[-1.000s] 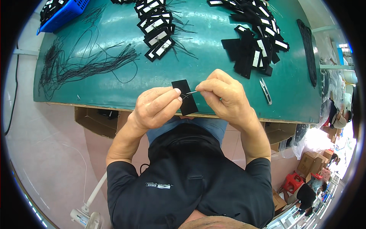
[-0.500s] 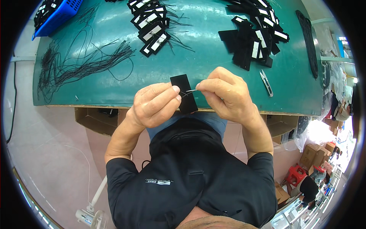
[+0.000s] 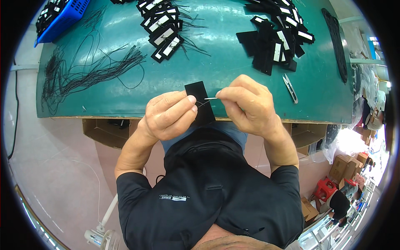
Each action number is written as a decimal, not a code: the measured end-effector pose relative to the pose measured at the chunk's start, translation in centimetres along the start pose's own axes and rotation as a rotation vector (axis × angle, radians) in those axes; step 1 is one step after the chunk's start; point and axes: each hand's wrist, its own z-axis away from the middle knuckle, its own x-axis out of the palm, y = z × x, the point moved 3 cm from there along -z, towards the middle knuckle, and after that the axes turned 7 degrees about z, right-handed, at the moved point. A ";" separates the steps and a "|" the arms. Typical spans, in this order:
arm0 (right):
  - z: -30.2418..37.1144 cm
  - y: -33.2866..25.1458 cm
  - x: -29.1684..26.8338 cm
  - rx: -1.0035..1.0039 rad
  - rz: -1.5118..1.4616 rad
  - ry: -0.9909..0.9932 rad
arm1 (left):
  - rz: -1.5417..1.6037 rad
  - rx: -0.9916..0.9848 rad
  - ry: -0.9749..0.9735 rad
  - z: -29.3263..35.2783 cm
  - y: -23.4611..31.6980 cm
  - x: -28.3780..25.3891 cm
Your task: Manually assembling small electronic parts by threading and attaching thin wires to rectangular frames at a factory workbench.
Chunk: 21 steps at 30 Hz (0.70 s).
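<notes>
Pinching the left side of a black card between thumb and fingertips, the person's left hand is closed, its other fingers curled in. The right hand is also closed, thumb and forefinger gripping one end of a thin pale tool. The card is between the two hands, over the near edge of the green table. Its long axis runs from the table toward the person's body, the far end leaning a little left, the near end a little right. The tool lies almost crosswise to it, tip pointing left over the card, beside a dark thread whose exact path is hard to tell. The card's visible face is plain black. Farther off, the middle row of tags and the pile on the right bear white oblong labels, any print on them too small to read. White lettering and a small badge mark the dark shirt, upside down in this view.
</notes>
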 end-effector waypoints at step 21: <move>0.3 -0.3 -0.1 0.025 -0.008 0.018 | 0.017 -0.009 -0.044 -0.3 0.3 -0.1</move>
